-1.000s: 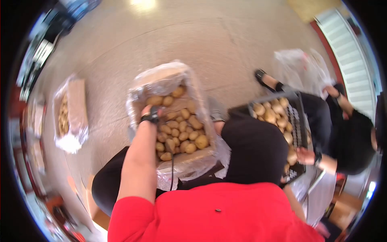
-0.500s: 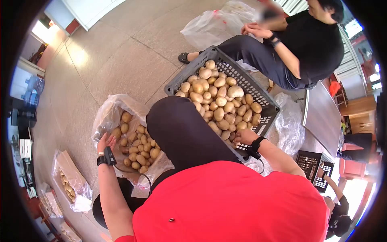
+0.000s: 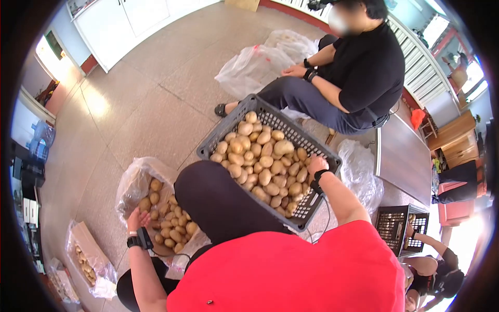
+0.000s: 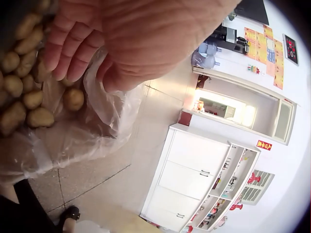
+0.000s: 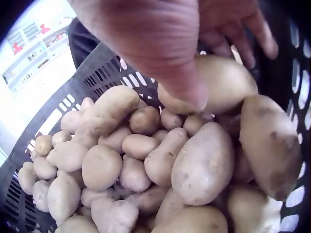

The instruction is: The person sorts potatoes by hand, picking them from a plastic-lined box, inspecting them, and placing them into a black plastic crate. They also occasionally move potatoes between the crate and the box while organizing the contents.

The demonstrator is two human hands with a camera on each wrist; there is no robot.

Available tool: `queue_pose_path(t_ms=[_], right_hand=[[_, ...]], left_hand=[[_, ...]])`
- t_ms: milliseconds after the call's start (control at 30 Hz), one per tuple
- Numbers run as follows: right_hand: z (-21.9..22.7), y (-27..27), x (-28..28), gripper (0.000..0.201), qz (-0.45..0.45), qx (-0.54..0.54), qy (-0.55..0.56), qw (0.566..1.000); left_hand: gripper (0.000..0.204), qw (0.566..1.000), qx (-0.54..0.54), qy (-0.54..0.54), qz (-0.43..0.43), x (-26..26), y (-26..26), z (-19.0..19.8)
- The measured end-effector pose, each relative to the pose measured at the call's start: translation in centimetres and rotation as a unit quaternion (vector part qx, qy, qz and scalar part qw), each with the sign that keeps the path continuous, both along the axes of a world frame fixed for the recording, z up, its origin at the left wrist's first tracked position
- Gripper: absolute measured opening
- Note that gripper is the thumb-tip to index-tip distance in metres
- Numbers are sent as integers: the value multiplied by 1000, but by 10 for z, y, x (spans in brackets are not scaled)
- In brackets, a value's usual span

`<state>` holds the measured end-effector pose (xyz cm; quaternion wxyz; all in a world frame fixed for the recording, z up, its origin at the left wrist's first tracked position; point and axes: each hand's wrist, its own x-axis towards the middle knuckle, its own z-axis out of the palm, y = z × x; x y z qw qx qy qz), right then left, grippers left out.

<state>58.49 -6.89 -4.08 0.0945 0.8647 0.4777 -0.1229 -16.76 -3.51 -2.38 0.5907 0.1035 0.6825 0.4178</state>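
Tiled floor (image 3: 156, 93); right hand (image 3: 316, 165) over crate (image 3: 228, 130) potatoes (image 3: 265, 161)

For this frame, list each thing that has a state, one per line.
Grey crate: heaped with potatoes.
Lined box: open, partly filled with potatoes.
Left hand: open over the lined box, empty.
Right hand: fingers spread, reaching onto a large potato.

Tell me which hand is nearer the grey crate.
Right. The right hand reaches into the grey crate, over its potatoes. The left hand is away at the bagged box.
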Motion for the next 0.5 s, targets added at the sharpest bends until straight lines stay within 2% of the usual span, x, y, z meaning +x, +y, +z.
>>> queue_pose_path(t_ms=[100,267,500], right_hand=[[-30,4,7,47,-11,17,0,1000],[-23,9,-8,39,-32,-3,14,999],[-23,8,-7,39,4,0,16,1000]], left_hand=[[42,1000,-14,28,-3,9,-4,-6],[40,999,-17,31,-5,14,-3,-15],[39,999,-16,24,-28,21,4,-27]])
